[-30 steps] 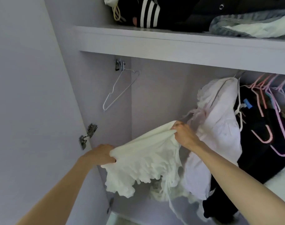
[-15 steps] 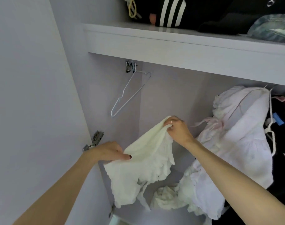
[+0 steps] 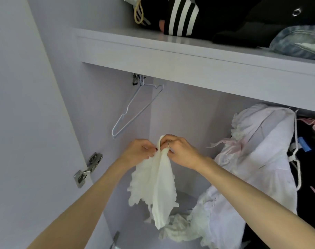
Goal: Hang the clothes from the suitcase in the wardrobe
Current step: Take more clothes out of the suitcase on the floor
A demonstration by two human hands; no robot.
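A cream ruffled garment (image 3: 154, 184) is held up inside the open wardrobe (image 3: 189, 114).

The garment's gathered top edge is pinched between the left hand (image 3: 138, 150) and the right hand (image 3: 180, 150), both sets of fingers curled tight on the cloth and almost touching; the rest is left hanging below in front of the back wall. Just above and to the left, an empty white wire hanger (image 3: 135, 109) is hung tilted from the rail end. To the right, a white frilled dress (image 3: 257, 159) is hung on a hanger, with dark clothing (image 3: 313, 177) and pink hangers (image 3: 313, 123) beside it. Crumpled white fabric (image 3: 182, 229) is seen on the wardrobe floor. On the upper shelf (image 3: 189, 56), a black garment with white stripes (image 3: 182, 17) and folded denim (image 3: 298, 42) are stored.
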